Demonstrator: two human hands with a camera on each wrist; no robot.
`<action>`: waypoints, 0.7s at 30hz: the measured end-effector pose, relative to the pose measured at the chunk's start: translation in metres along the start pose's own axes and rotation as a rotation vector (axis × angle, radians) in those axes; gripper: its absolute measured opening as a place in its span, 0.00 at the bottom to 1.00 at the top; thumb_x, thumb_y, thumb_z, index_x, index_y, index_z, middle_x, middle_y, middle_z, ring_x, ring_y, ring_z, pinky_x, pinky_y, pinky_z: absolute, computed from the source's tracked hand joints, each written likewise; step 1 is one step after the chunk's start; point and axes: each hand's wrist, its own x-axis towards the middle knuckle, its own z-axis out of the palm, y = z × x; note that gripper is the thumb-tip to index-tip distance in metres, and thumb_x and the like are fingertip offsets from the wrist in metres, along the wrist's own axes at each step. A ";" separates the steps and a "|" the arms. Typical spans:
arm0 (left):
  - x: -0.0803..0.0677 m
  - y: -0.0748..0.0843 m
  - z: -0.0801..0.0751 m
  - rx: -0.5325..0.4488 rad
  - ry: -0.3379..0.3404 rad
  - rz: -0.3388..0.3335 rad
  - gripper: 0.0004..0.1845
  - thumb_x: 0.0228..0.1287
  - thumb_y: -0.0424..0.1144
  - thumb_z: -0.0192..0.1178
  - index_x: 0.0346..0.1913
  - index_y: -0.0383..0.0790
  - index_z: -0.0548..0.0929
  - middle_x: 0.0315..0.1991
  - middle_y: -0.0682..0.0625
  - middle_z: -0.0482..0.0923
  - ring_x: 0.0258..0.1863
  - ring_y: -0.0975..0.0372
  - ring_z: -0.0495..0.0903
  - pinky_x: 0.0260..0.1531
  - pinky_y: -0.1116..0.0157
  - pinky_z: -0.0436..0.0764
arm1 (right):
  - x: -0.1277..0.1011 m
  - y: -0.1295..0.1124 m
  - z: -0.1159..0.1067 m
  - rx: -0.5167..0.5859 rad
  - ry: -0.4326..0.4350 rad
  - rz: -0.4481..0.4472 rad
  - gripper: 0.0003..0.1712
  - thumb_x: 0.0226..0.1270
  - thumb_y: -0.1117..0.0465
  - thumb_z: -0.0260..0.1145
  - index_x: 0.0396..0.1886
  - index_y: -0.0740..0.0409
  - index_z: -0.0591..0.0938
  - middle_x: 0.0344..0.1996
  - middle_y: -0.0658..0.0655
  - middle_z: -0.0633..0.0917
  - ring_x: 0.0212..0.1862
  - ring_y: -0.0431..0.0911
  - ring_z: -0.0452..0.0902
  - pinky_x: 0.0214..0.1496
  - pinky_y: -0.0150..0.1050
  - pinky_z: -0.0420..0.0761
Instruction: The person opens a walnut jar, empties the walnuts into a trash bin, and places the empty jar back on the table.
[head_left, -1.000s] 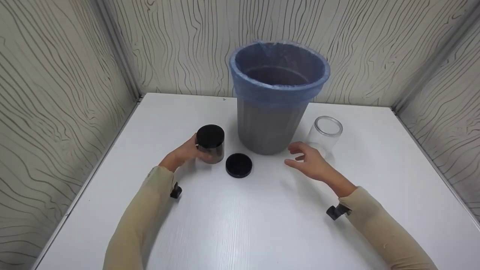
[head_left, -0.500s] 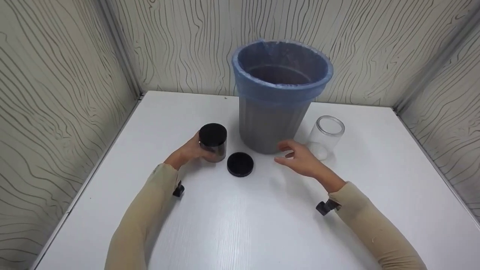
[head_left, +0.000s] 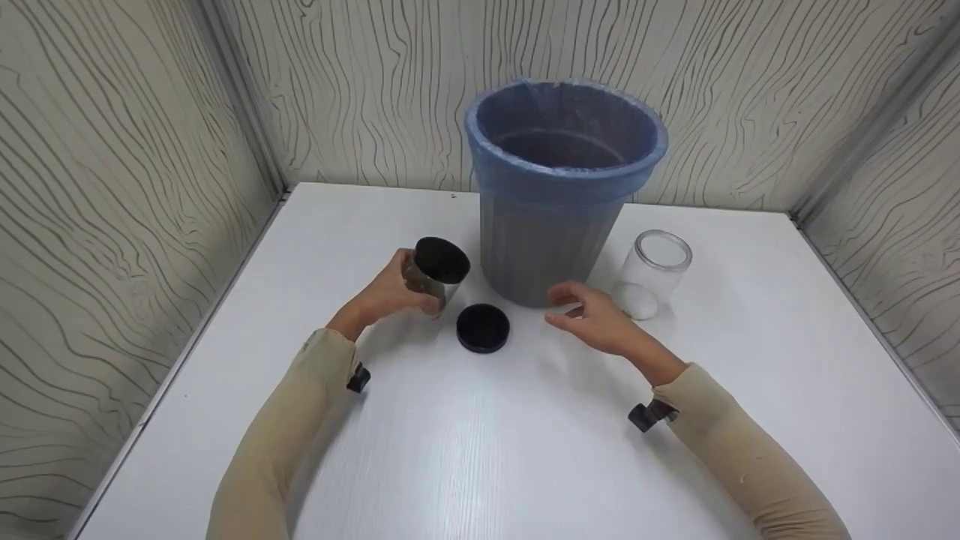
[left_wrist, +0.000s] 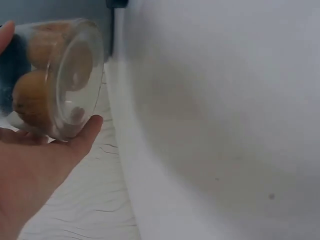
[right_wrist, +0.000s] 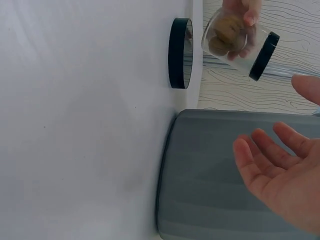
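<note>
My left hand (head_left: 390,292) grips a clear jar (head_left: 433,274) with a black lid and brown round things inside, lifted off the white table (head_left: 480,435) and tilted to the right. The left wrist view shows the jar (left_wrist: 57,80) from below, held in my left hand (left_wrist: 35,165). My right hand (head_left: 592,315) hovers open over the table in front of the grey bin (head_left: 551,195), palm toward the jar. A loose black lid (head_left: 483,328) lies flat between my hands. In the right wrist view the jar (right_wrist: 235,42), the loose lid (right_wrist: 180,52) and my open right hand (right_wrist: 280,175) show.
The grey bin has a blue bag liner over its rim and stands at the back centre. An empty clear jar (head_left: 649,271) without a lid stands right of the bin. Patterned walls close in the table on three sides.
My left hand has lifted the lidded jar off the table and tilted it to the right. My right hand has moved left, away from the empty jar.
</note>
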 end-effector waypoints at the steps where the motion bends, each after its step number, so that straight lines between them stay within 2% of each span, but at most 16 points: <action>1: -0.001 0.003 0.002 0.018 -0.006 0.012 0.51 0.40 0.40 0.76 0.66 0.40 0.56 0.60 0.46 0.64 0.60 0.56 0.64 0.61 0.55 0.63 | 0.000 -0.001 0.000 -0.004 0.003 -0.007 0.26 0.66 0.58 0.64 0.58 0.69 0.71 0.53 0.65 0.76 0.57 0.59 0.71 0.57 0.53 0.71; 4: -0.009 0.024 0.009 0.066 -0.035 0.037 0.50 0.42 0.40 0.76 0.67 0.39 0.56 0.60 0.44 0.64 0.59 0.55 0.64 0.60 0.54 0.64 | 0.001 -0.005 0.000 -0.028 0.015 -0.025 0.25 0.67 0.57 0.63 0.57 0.69 0.72 0.51 0.63 0.77 0.55 0.56 0.72 0.55 0.51 0.73; 6: -0.011 0.029 0.015 0.091 -0.041 0.050 0.50 0.42 0.42 0.76 0.67 0.40 0.57 0.59 0.45 0.64 0.58 0.56 0.65 0.59 0.55 0.65 | 0.001 -0.008 0.001 -0.033 0.020 -0.034 0.25 0.68 0.56 0.62 0.57 0.68 0.72 0.51 0.62 0.77 0.55 0.54 0.73 0.55 0.50 0.73; 9: -0.012 0.036 0.026 0.124 -0.055 0.061 0.50 0.42 0.42 0.75 0.68 0.40 0.56 0.60 0.46 0.64 0.59 0.56 0.65 0.58 0.55 0.66 | 0.000 -0.009 0.001 -0.030 0.024 -0.044 0.25 0.69 0.55 0.60 0.58 0.68 0.72 0.51 0.62 0.77 0.54 0.54 0.73 0.55 0.50 0.73; 11: -0.008 0.030 0.034 0.163 -0.051 0.080 0.52 0.41 0.46 0.76 0.68 0.41 0.56 0.60 0.47 0.64 0.59 0.58 0.65 0.58 0.56 0.67 | 0.000 -0.009 0.002 -0.028 0.031 -0.051 0.25 0.70 0.55 0.60 0.58 0.67 0.72 0.51 0.62 0.77 0.53 0.54 0.73 0.55 0.50 0.73; 15: -0.008 0.039 0.046 0.212 -0.073 0.108 0.52 0.42 0.47 0.75 0.68 0.39 0.56 0.62 0.46 0.63 0.60 0.59 0.64 0.59 0.58 0.66 | 0.001 -0.010 0.001 -0.027 0.050 -0.073 0.26 0.70 0.57 0.59 0.61 0.68 0.70 0.54 0.63 0.75 0.54 0.55 0.73 0.54 0.51 0.73; 21: -0.008 0.054 0.062 0.197 -0.104 0.164 0.48 0.42 0.44 0.75 0.66 0.40 0.59 0.58 0.48 0.66 0.55 0.60 0.67 0.55 0.59 0.70 | 0.001 -0.015 -0.001 -0.040 0.093 -0.097 0.27 0.71 0.58 0.57 0.64 0.69 0.67 0.57 0.65 0.74 0.54 0.54 0.73 0.54 0.50 0.73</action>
